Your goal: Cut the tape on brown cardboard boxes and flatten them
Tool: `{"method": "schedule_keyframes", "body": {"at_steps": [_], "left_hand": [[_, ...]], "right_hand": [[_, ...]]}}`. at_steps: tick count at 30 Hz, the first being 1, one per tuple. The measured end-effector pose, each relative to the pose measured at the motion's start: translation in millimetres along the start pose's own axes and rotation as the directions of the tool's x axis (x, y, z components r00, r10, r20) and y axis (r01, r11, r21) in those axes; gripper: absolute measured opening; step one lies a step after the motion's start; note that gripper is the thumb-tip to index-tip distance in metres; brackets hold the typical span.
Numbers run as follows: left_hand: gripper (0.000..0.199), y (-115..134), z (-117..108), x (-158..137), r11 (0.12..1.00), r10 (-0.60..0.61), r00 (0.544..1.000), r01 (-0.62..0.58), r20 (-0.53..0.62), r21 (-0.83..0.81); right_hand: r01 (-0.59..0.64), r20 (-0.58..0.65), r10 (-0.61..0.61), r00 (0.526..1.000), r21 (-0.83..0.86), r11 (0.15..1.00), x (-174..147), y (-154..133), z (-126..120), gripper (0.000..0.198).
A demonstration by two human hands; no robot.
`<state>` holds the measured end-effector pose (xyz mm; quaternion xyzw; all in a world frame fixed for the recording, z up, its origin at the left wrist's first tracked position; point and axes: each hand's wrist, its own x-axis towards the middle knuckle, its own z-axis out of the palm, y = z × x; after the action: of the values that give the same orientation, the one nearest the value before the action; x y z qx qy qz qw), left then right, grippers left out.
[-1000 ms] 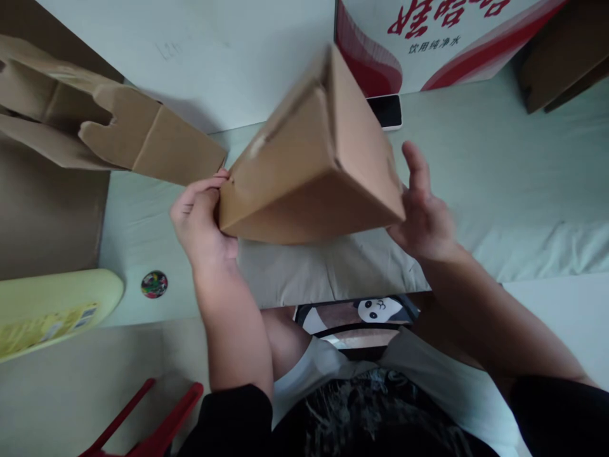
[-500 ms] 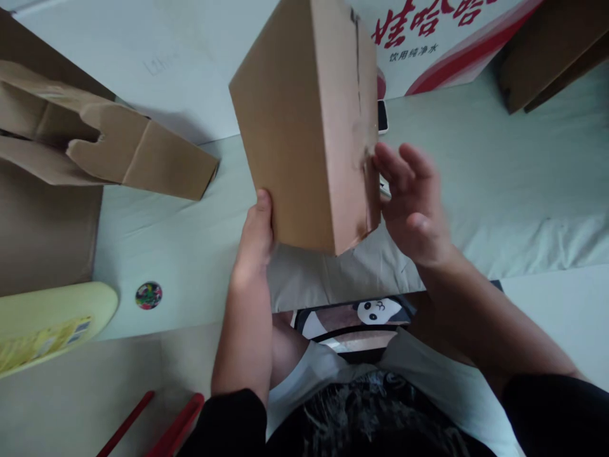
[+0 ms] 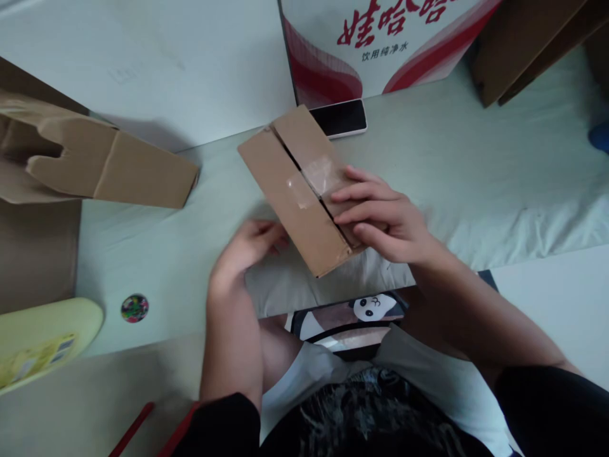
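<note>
A brown cardboard box (image 3: 280,190) is in front of me, its narrow face with a dark centre seam turned up towards me. Clear tape (image 3: 318,174) crosses that seam. My left hand (image 3: 250,244) is at the box's lower left edge, its fingers curled in against the side and partly hidden. Across the right part of the seamed face lies my right hand (image 3: 387,216), fingers stretched out and slightly apart. Behind the box, a phone-like device with a black screen (image 3: 340,119) rests on the pale green cloth (image 3: 476,171).
An opened cardboard carton (image 3: 137,168) stands at left, above a yellow container (image 3: 52,336). A round colourful disc (image 3: 134,308) lies nearby. At the back are a white panel (image 3: 190,63) and a red-and-white water carton (image 3: 380,70); another brown carton (image 3: 514,51) stands back right.
The box has been lowered and turned so its taped seam faces up. My right hand has moved onto that face; my left hand has shifted slightly down and left. The black-screened device is more exposed.
</note>
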<state>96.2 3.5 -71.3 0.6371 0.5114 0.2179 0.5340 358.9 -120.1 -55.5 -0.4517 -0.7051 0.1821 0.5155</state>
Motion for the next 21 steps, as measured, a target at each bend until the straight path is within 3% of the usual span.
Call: {"method": "schedule_keyframes", "body": {"at_steps": [2,3,4,6,8,10,12,13,15,16,17,19,21], "left_hand": [[0.026,8.7,-1.0,-1.6,0.990,0.131,0.964,-0.139,-0.232,-0.018],[0.019,13.9,0.6,-3.5,0.950,0.281,0.856,-0.313,-0.434,-0.003],[0.011,18.9,3.4,-5.6,0.868,0.444,0.727,-0.495,-0.523,0.049],[0.021,25.8,11.3,-8.7,0.681,0.701,0.585,-0.720,-0.409,0.138],[0.036,26.9,19.4,-8.6,0.547,0.837,0.528,-0.809,-0.143,0.215],[0.042,23.5,24.8,-5.7,0.496,0.854,0.519,-0.818,0.004,0.291],[0.042,18.9,26.9,-3.0,0.517,0.836,0.549,-0.797,0.014,0.313],[0.041,17.1,27.0,-2.4,0.540,0.824,0.567,-0.785,0.000,0.303],[0.041,15.5,26.9,-2.7,0.578,0.802,0.598,-0.766,-0.020,0.280],[0.042,15.5,27.0,-3.3,0.586,0.796,0.605,-0.761,-0.023,0.279],[0.043,15.8,27.3,-4.0,0.592,0.791,0.611,-0.754,-0.025,0.287],[0.044,16.2,28.7,-4.8,0.585,0.795,0.606,-0.751,-0.032,0.307],[0.044,15.6,30.6,-4.4,0.558,0.816,0.577,-0.766,-0.039,0.320]], "right_hand": [[0.033,0.014,-0.033,0.999,-0.005,0.999,-0.5,2.5,3.8,0.024],[0.040,0.012,-0.040,0.999,-0.004,0.999,-0.3,2.8,5.5,0.024],[0.040,0.010,-0.040,0.999,0.001,0.999,0.0,2.4,6.9,0.024],[0.023,0.016,-0.023,1.000,0.011,1.000,0.8,-0.2,8.6,0.025],[-0.019,0.037,0.019,0.999,0.010,1.000,1.0,-3.2,8.4,0.025],[-0.104,0.012,0.104,0.994,0.000,0.995,-0.5,-2.8,5.1,0.031],[-0.257,-0.154,0.252,0.955,-0.010,0.966,-3.8,4.5,-2.6,0.041],[-0.364,-0.276,0.345,0.897,-0.017,0.931,-6.0,11.0,-7.9,0.045],[-0.596,-0.451,0.502,0.738,-0.086,0.798,-10.9,27.5,-19.6,0.044],[-0.686,-0.469,0.555,0.687,-0.167,0.708,-13.3,35.7,-24.7,0.039],[-0.735,-0.441,0.600,0.667,-0.256,0.628,-15.7,42.9,-28.5,0.034],[-0.732,-0.337,0.656,0.676,-0.409,0.544,-19.7,52.1,-31.6,0.032],[-0.681,-0.232,0.682,0.694,-0.518,0.517,-21.8,54.3,-29.8,0.029]]}}
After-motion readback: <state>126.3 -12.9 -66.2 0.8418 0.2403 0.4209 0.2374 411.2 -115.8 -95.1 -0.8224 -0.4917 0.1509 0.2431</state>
